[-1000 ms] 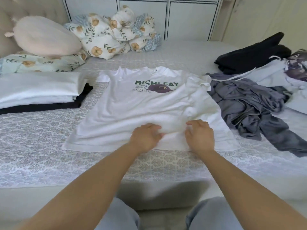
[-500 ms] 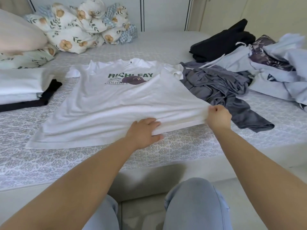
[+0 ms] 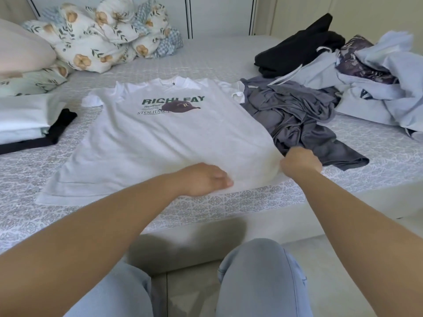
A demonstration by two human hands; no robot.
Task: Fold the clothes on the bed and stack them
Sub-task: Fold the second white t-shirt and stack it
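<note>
A white T-shirt (image 3: 160, 138) with a green print and a maroon cap picture lies face up on the bed (image 3: 206, 62), collar away from me. My left hand (image 3: 203, 178) pinches its hem near the middle. My right hand (image 3: 301, 162) grips the hem's right corner in a fist and holds it slightly off the bed. At the left edge sits a stack of folded clothes (image 3: 25, 120), white on top and black beneath. To the right, a crumpled grey garment (image 3: 302, 124) lies beside a heap of pale blue clothes (image 3: 375, 83) and a black garment (image 3: 299, 49).
Floral pillows (image 3: 103, 37) and a pink cushion (image 3: 20, 49) are piled at the head of the bed on the left. The bed's front edge runs just below the shirt hem. My knees in light jeans (image 3: 258, 277) are below it.
My right hand slid from the hem's middle out to its right corner and lifted it, pulling the shirt taut. My left hand stayed on the hem. The view shifted right.
</note>
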